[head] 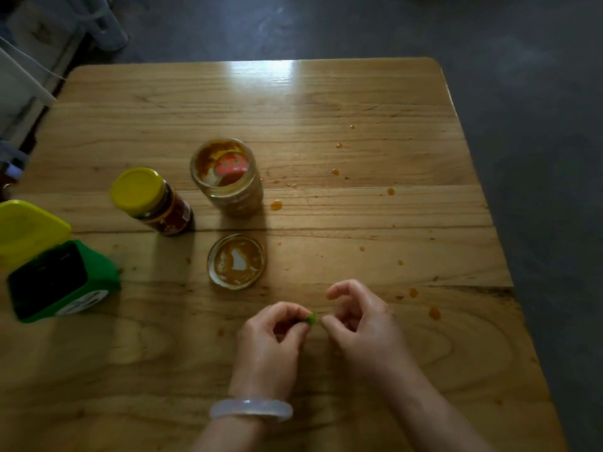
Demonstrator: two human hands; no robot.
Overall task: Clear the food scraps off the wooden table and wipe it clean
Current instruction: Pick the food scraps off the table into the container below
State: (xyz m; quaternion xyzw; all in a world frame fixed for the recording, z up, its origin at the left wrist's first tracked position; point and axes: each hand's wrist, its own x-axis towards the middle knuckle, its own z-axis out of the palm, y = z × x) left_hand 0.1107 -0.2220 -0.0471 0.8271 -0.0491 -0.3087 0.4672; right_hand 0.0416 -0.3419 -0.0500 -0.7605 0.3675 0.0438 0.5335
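Down near the front edge of the wooden table [326, 102], the left hand [274, 337] is pinching a small green scrap [311, 318] between thumb and fingertips, with a pale bangle [250, 409] sitting on that wrist. The right hand [362, 321] is hovering just beside the scrap, its fingers curled and its fingertips almost meeting the green piece; whether it is actually gripping anything is not clear. Orange sauce drops [336, 171] are lying scattered across the right half of the tabletop, from the far middle down to a larger spot [434, 313] near the right hand, and one bigger drop [276, 205] is sitting just beside the open jar [226, 177]. That jar is standing upright near the table's middle, its inside smeared with brownish sauce. Its smeared lid [236, 261] is lying upturned in front of it, between the jar and the hands. To the left, a closed jar with a yellow cap [151, 200] is standing close by. At the left edge, a green container [62, 282] is resting with its yellow flip lid [29, 230] open.
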